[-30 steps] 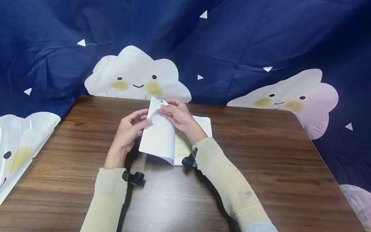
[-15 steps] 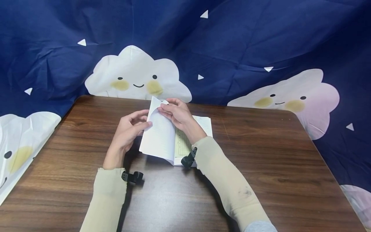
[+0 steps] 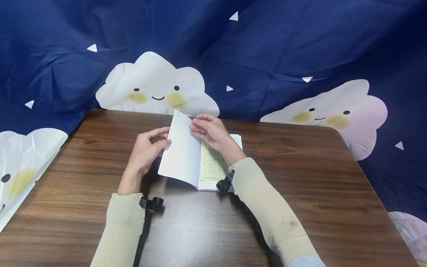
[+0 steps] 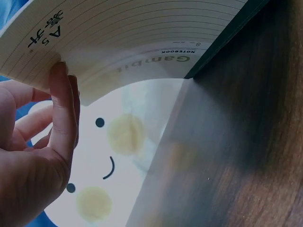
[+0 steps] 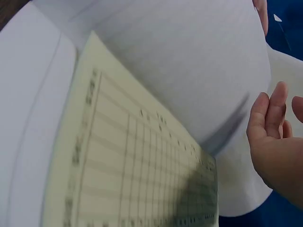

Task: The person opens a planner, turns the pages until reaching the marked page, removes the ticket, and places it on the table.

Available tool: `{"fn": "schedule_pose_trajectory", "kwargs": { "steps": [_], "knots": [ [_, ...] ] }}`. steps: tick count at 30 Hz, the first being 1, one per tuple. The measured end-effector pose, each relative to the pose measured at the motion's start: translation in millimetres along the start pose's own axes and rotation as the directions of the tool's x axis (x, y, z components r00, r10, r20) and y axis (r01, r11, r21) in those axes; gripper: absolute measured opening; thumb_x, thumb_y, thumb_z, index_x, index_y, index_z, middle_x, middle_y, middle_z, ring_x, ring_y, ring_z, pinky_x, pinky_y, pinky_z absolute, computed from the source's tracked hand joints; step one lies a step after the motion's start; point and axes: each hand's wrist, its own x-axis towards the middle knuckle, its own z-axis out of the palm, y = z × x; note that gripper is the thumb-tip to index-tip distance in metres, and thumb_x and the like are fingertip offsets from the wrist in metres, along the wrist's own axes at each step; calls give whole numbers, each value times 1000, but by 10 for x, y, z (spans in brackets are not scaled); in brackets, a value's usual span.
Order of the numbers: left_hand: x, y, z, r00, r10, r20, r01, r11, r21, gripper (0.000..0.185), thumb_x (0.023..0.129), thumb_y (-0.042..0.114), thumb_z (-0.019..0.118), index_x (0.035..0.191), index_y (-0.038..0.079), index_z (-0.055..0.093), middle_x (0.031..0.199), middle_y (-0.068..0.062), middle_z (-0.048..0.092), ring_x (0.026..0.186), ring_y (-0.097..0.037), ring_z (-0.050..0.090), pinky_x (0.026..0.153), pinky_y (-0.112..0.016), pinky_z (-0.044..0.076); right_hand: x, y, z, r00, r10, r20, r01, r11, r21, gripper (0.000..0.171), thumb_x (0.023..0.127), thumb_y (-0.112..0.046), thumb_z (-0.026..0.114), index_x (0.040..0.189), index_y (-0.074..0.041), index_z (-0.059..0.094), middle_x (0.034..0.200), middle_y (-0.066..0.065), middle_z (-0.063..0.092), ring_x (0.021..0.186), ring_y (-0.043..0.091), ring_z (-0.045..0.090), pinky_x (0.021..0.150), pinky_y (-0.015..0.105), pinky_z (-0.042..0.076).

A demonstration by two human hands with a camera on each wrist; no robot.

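An open lined notebook [image 3: 178,155] lies mid-table, its left-hand leaves raised and bowed. My left hand [image 3: 143,154] holds these leaves by their outer edge, thumb on the near face and other fingers behind. In the left wrist view, printed lettering shows on the underside of the raised notebook [image 4: 142,42]. A pale yellow-green sheet [image 5: 142,165] with a printed grid lies inside the notebook, against the fold. My right hand [image 3: 215,133] hovers over the upper part of the notebook with loosely bent fingers; the right wrist view shows it beside the page with nothing between its fingers.
The brown wood table [image 3: 300,185] extends around the notebook on all sides. Behind its far edge hangs a dark blue cloth [image 3: 267,48] printed with smiling clouds and small white triangles. A black camera is strapped at each wrist.
My right hand has let go of the curled top corner of the page and drawn a little to the right. The page has straightened, and more of the grid sheet shows. My left hand keeps its hold.
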Motion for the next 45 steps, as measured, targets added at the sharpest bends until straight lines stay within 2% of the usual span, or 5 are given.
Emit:
{"fn": "schedule_pose_trajectory", "kwargs": {
  "steps": [11,20,27,32,45],
  "knots": [
    [14,-21,2,1000,16,18,-16,1000,-12,40,94,-2,61,134,-4,63,107,-15,62,83,-15,66,63,-31,60,-90,-23,-285,1000,6,-19,-8,995,-97,6,100,-1,60,102,-6,60,96,8,68,80,15,70,77,28,59],
    [17,6,24,999,27,40,-26,999,-20,39,95,-3,59,134,-4,62,107,-15,61,81,-14,67,63,-31,61,-148,-98,-584,997,29,-72,-37,992,-118,8,101,-3,59,108,-4,61,115,18,62,84,15,68,79,27,58],
    [12,13,26,999,23,44,-23,1000,-19,39,96,-2,60,134,-5,62,105,-13,62,81,-13,67,63,-31,61,-202,-152,-742,994,43,-102,-62,980,-191,32,102,-6,60,131,4,55,124,21,58,87,14,66,80,26,58],
    [12,7,18,999,23,44,-23,1000,-8,39,96,-2,60,134,-5,62,107,-14,62,83,-13,66,64,-31,61,-202,-174,-872,989,63,-136,-97,959,-266,47,101,-8,62,143,8,47,126,22,57,88,16,65,75,25,58],
    [-1,-28,-6,999,16,40,-16,1000,1,39,96,-1,60,136,-4,61,110,-15,60,85,-14,67,66,-31,61,-259,-240,-1124,956,114,-269,-236,843,-484,37,101,-11,63,134,1,55,122,18,62,90,19,66,81,30,60]
  ]
}}
